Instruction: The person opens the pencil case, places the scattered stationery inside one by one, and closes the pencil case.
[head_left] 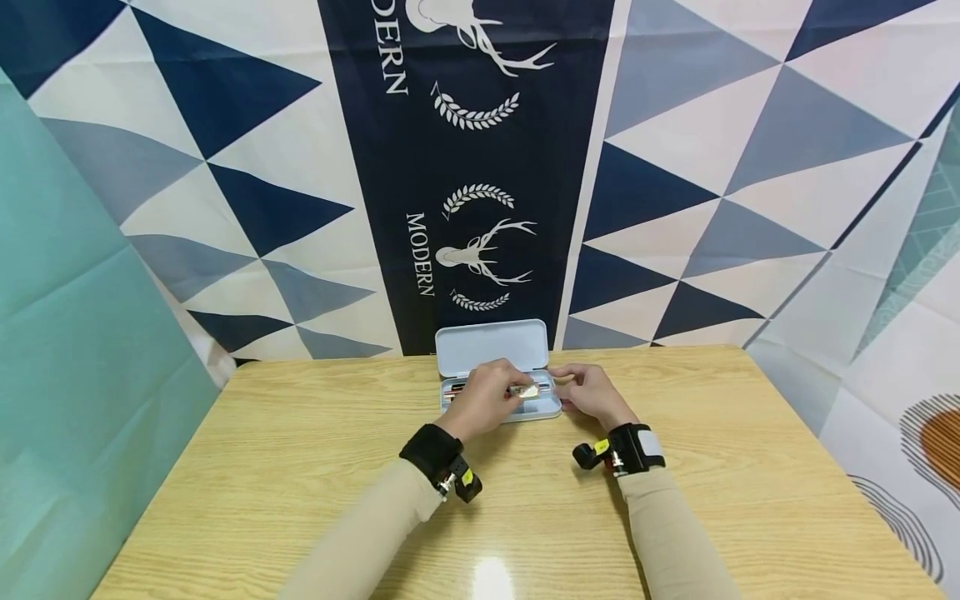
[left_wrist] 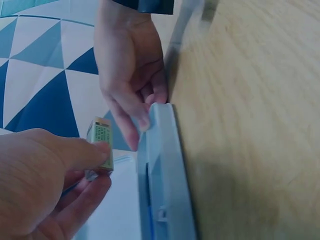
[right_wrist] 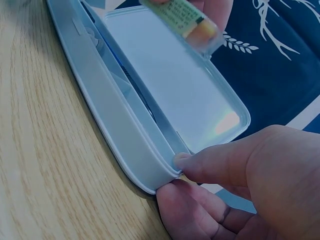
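A light blue pencil case (head_left: pixel 551 406) lies at the back of the table, its lid (head_left: pixel 491 346) tipped up behind it. Over the case my left hand (head_left: pixel 483 396) pinches a small block in a green printed wrapper (left_wrist: pixel 101 137), which looks like an eraser. In the right wrist view, the block's orange end shows through clear film. My right hand (head_left: pixel 592 392) grips the case's right end, with the thumb (right_wrist: pixel 187 162) on the rim and the fingers against the outer wall. Thin pens or pencils (head_left: pixel 455 389) lie inside the case, partly hidden by my left hand.
The wooden table (head_left: pixel 315 475) ends just behind the case. A patterned cloth (head_left: pixel 480 158) hangs along its back edge, and a teal cloth (head_left: pixel 82 333) hangs at the left. Both wrists wear black straps (head_left: pixel 432 454) with small cameras.
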